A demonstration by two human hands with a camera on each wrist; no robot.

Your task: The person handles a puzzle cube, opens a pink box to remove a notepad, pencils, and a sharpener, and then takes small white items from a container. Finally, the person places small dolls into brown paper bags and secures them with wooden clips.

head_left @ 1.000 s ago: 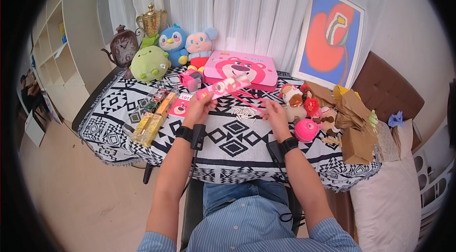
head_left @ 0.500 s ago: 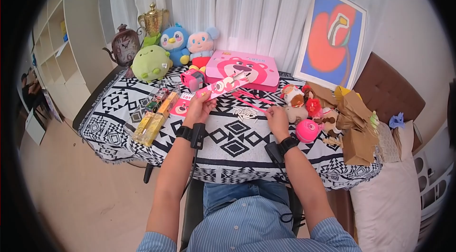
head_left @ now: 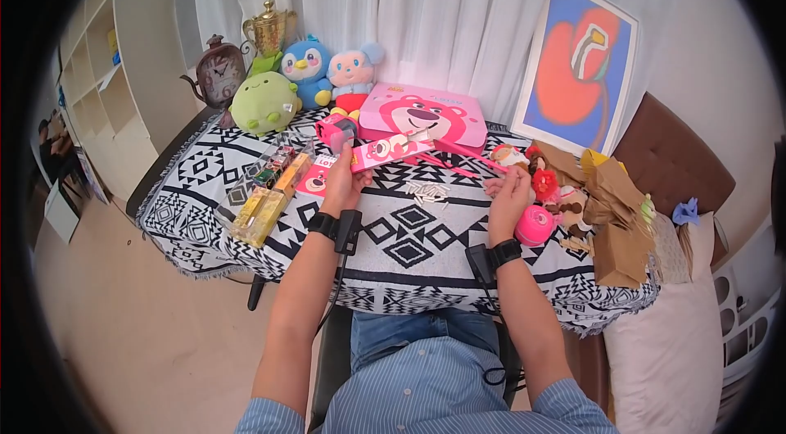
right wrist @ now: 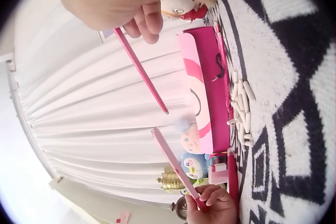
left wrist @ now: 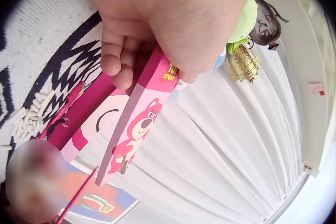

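Observation:
My left hand [head_left: 348, 182] grips the near end of a slim pink carton [left wrist: 140, 121] printed with a pink bear and "Toy Story". The carton's far end points up and to the right, over the table. A thin pink pencil [right wrist: 140, 70] is pinched in my right hand [head_left: 509, 191], its far tip close to the carton's far end in the head view. More pink pencils [right wrist: 222, 58] lie on the cloth behind a small pile of short white sticks [head_left: 427, 193]. The right thumb and fingertips are partly hidden.
Behind the hands stands a pink bear box [head_left: 426, 116]. Plush toys [head_left: 266, 102] and a pink sharpener-like object [head_left: 334, 131] are at the left, near yellow packets [head_left: 260, 213]. On the right are a pink ball [head_left: 535, 225], small dolls [head_left: 565, 209] and brown paper bags [head_left: 618, 250].
My right hand has risen and moved right, lifting the pencil from low over the cloth toward the carton's far end. The left hand still holds the carton, now tilted less steeply.

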